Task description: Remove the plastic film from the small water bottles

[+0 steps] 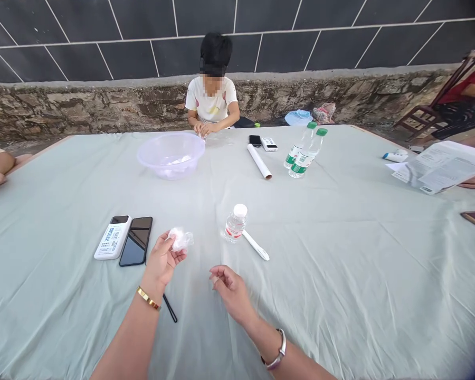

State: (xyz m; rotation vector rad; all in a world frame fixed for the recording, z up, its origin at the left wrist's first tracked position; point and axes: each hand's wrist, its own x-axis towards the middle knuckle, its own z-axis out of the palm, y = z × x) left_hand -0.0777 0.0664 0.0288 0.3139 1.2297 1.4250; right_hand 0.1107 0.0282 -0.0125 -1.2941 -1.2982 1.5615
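Pinching a small white wad wrapped in clear film (179, 238), the left hand (163, 259) lifts it just off the pale green tablecloth (340, 253), fingertips closed on it, probably to keep it clear of the cloth. The right hand (230, 287) hovers nearby at about four o'clock from the wad, fingers curled loosely inward, thumb meeting forefinger; whether anything is pinched there, cannot tell. At nine o'clock from the left hand lie a dark phone (136, 241) and a white remote-like device (112, 237), side by side and touching. A thin black stick (169, 307) shows under the left wrist. At two o'clock stands a small white-capped bottle (236, 222), a white pen (255, 245) just beside it. Farther, at twelve, a translucent basin (171, 154) sits before a seated person's hands (204, 127). Two green-capped bottles (304, 151) lie at one o'clock. Open cloth spreads right of the hands; the near edge is out of view.
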